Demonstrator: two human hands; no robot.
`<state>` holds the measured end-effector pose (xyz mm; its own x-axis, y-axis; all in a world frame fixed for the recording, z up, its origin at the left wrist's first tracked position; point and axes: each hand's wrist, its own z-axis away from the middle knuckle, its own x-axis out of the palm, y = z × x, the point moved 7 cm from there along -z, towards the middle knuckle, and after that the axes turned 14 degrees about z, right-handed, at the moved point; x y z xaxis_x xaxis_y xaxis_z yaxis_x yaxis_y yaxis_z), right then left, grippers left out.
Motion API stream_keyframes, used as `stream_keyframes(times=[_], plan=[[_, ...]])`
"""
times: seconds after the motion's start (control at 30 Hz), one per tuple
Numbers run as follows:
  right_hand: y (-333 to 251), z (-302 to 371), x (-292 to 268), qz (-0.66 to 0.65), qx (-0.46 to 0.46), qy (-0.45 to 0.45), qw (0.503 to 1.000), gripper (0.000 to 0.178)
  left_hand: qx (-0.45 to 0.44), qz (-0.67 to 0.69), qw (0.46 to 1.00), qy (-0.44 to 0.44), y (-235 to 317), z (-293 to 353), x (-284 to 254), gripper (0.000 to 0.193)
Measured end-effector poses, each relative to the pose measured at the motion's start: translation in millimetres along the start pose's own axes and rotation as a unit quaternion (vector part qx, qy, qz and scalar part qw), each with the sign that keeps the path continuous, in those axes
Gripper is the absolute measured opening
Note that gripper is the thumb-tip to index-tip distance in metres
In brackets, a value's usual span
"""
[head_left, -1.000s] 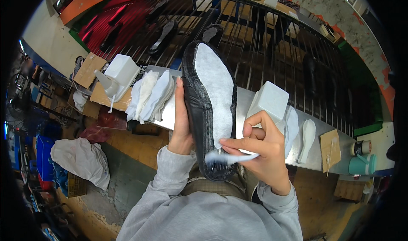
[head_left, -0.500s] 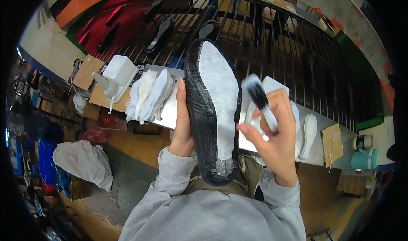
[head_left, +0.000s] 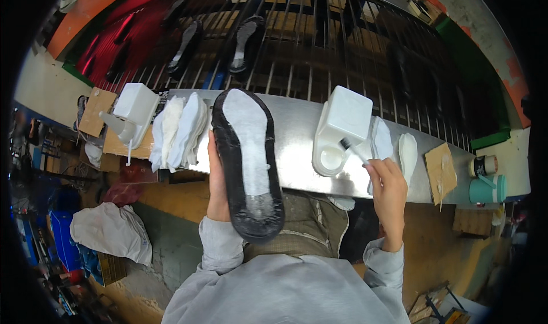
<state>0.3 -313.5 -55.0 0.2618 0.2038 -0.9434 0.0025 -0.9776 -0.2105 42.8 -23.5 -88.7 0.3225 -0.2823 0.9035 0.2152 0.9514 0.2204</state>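
Note:
A black shoe is held sole up in my left hand, toe pointing away from me. A white shaped filler piece lies along the middle of its sole, and the heel end looks scuffed and shiny. To the right, my right hand pinches a small brush with dark bristles and a pale handle. The bristles hang beside the round cup at the front of a white plastic dispenser; whether they touch it I cannot tell.
White sole-shaped pieces are stacked on the metal ledge. A second white dispenser stands left. Cardboard and a teal mug are at right. Beyond, a rack of rods bears several shoes.
My right hand has moved the brush from beside the shoe to the dispenser's cup at the right. The shoe now sits further left in the view, which has itself shifted.

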Motion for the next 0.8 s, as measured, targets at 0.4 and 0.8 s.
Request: stream_keyframes(times=[0.4,0.8], plan=[[-6,0,22,0.091,-0.043,0.129,0.987,0.022,0.011,0.009,0.988,-0.151,19,3,10,0.084],[22,32,35,-0.058,0.116,0.103,0.986,0.014,-0.212,0.057,0.891,-0.397,37,-1,-2,0.069]])
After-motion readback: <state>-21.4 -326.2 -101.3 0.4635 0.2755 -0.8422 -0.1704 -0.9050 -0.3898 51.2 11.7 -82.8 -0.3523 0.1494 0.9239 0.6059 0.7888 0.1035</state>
